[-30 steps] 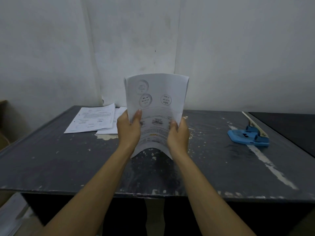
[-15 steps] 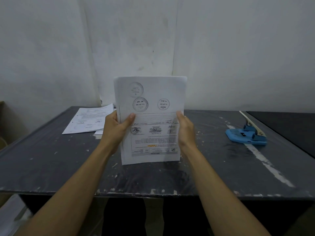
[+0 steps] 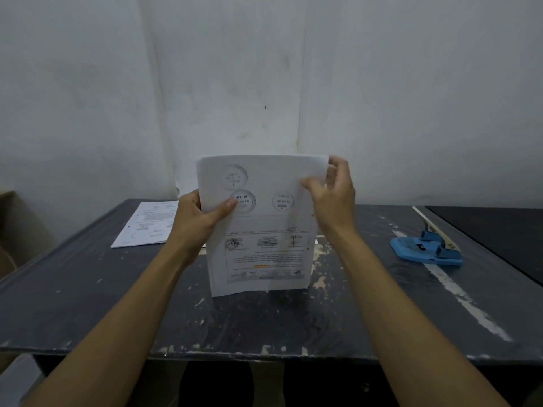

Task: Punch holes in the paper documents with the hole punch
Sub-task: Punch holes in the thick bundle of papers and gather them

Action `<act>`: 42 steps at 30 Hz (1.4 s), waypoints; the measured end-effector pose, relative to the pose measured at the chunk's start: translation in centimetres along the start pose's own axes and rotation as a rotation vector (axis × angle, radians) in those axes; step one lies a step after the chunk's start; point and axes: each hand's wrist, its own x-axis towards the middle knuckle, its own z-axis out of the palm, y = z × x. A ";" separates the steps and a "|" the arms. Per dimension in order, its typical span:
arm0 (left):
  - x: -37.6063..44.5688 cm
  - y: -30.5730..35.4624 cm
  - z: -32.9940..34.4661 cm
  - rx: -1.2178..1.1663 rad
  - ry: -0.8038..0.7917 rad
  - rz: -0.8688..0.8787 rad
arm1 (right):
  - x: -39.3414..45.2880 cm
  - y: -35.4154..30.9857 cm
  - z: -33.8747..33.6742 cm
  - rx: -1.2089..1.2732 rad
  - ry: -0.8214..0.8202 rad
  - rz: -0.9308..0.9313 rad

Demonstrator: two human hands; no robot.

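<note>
With the left hand gripping the upright paper stack and the right hand pinching its top corner, tap the bottom edge square on the table before reaching for the blue hole punch.

Pretty dingy room: stained whitish wall with a corner seam running down it, dim flat light. The dark bench is scuffed, paint chipped, with a pale streak across its right side.
</note>
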 end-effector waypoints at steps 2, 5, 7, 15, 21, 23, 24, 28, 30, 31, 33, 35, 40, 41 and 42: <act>0.4 0.5 0.0 0.005 -0.006 0.005 | 1.0 -1.9 0.0 -0.235 0.037 -0.246; 0.3 0.6 0.0 0.011 -0.010 -0.003 | 1.7 -4.3 0.2 -0.675 -0.099 -0.591; 0.2 0.5 -0.1 0.015 -0.012 -0.006 | 1.6 -4.9 0.7 -0.904 -0.288 -0.636; 0.1 0.4 0.1 0.012 -0.022 -0.020 | 1.3 -4.6 0.7 -0.930 -0.287 -0.676; 0.1 0.3 0.3 0.015 0.051 -0.001 | 0.1 -2.1 0.2 -0.342 -0.088 -0.275; 0.4 0.6 0.5 0.006 0.088 0.000 | -0.7 -0.7 0.3 -0.112 -0.155 -0.012; 0.7 0.9 0.6 -0.005 0.109 -0.007 | -0.9 0.1 0.3 -0.007 -0.190 0.095; 2.4 1.4 0.2 -0.058 0.167 -0.053 | -0.7 3.4 0.6 0.080 -0.299 0.285; 3.0 1.2 0.2 -0.054 0.168 -0.081 | -0.8 4.7 1.0 0.088 -0.312 0.332; 3.2 0.8 0.2 -0.053 0.167 -0.102 | -0.8 5.2 1.2 0.090 -0.302 0.339; 3.5 -0.3 0.2 -0.056 0.162 -0.160 | -0.5 6.0 1.4 0.094 -0.265 0.350; 3.6 -1.7 0.3 -0.048 0.140 -0.226 | 0.3 6.7 1.6 0.115 -0.226 0.388; 4.0 -5.2 2.2 0.053 0.115 -0.302 | 3.3 7.7 1.5 0.142 -0.154 0.435; 4.4 -5.8 2.6 0.081 0.134 -0.290 | 4.0 7.9 1.4 0.127 -0.164 0.443; 5.0 -6.4 3.1 0.103 0.150 -0.280 | 4.7 8.1 1.2 0.109 -0.177 0.455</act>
